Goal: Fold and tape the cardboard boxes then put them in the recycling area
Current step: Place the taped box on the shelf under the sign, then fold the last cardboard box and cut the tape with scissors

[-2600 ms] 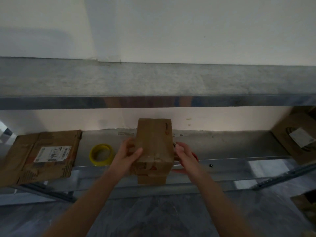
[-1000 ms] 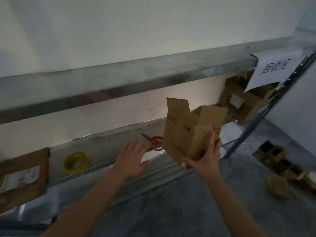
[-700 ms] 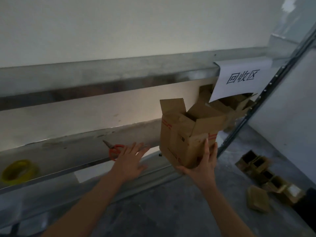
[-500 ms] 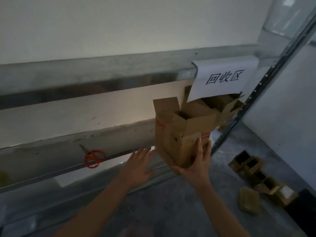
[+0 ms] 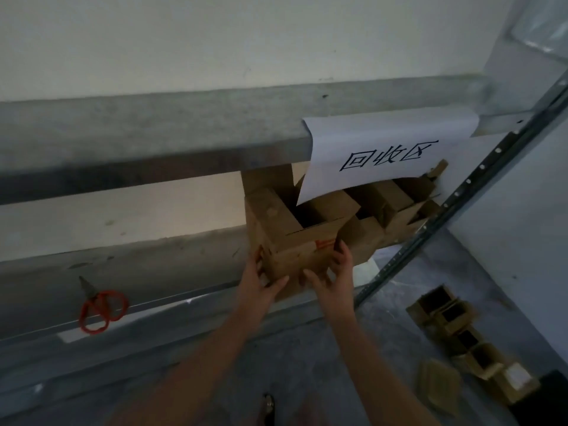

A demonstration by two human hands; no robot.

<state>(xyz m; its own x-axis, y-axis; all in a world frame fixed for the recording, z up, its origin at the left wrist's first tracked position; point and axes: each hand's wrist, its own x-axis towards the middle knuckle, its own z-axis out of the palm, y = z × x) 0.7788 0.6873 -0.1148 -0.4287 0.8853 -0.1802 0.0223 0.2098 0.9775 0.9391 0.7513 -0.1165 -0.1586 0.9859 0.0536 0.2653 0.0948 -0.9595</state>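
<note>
The person is gripping the cardboard box (image 5: pixel 295 244) low down with both hands. The left hand (image 5: pixel 256 285) is clamping its left corner between thumb and fingers (image 5: pixel 255 265), and the right hand (image 5: pixel 333 279) is laying its fingers (image 5: pixel 343 256) up the right face with the thumb on the front, so both sets of fingers are holding the box. The box is sitting at the front lip of the lower shelf (image 5: pixel 172 272), just beyond the fingers and under the paper sign (image 5: pixel 384 155). Whether its base is bearing on the shelf is not clear. The likeliest trouble is coming from the top. The flaps are standing open, and what looks like the tall rear flap is reaching up to the upper shelf beam (image 5: pixel 153 142) above the fingers, so a push inward is risking snagging it there or crumpling the sign. Other cardboard boxes (image 5: pixel 396 207) are crowding the space beyond and to the right of the fingers. The held box may be jamming against them and ending up perched on the lip, ready to tip back toward the floor, where loose boxes (image 5: pixel 445 315) are lying to the lower right of the fingers. The low grip is also leaving the tall box free to lean. The red scissors (image 5: pixel 100 309) are lying well to the left of the fingers, out of the path.
</note>
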